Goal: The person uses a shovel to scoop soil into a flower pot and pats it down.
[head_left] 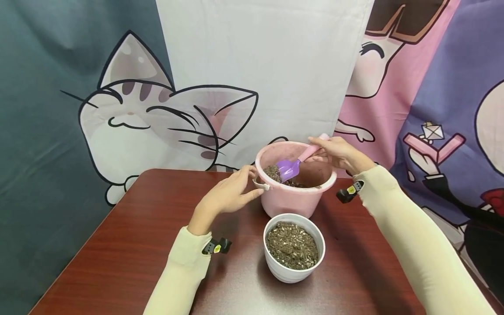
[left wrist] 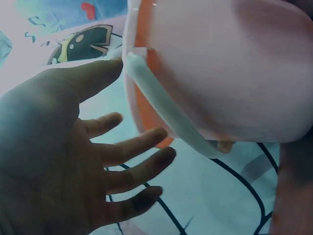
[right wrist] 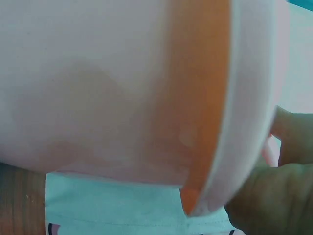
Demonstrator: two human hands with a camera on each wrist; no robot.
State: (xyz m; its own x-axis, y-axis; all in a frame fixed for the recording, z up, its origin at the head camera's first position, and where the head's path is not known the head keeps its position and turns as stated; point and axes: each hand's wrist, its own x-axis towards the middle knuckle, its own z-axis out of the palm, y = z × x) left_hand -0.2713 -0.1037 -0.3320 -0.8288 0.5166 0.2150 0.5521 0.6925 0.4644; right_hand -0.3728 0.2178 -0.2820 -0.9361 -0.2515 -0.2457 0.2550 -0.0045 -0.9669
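Note:
My right hand [head_left: 337,153] grips the pink handle of a toy shovel [head_left: 289,170] over the pink bucket [head_left: 289,203]. Its purple scoop dips inside, against dark soil [head_left: 271,172] at the bucket's left. At the left rim is my left hand [head_left: 226,193], fingers spread and thumb tip at the rim. The white bail handle [left wrist: 168,110] hangs beside those fingers, ungripped. In the right wrist view the bucket wall covers the shovel and most of the right hand [right wrist: 279,200]. A white pot [head_left: 291,274] full of soil [head_left: 293,246] stands in front of the bucket.
All of this stands on a reddish-brown wooden table [head_left: 130,249]. Right behind the bucket hangs a cloth backdrop [head_left: 267,52] with cartoon figures, close to the table's back edge.

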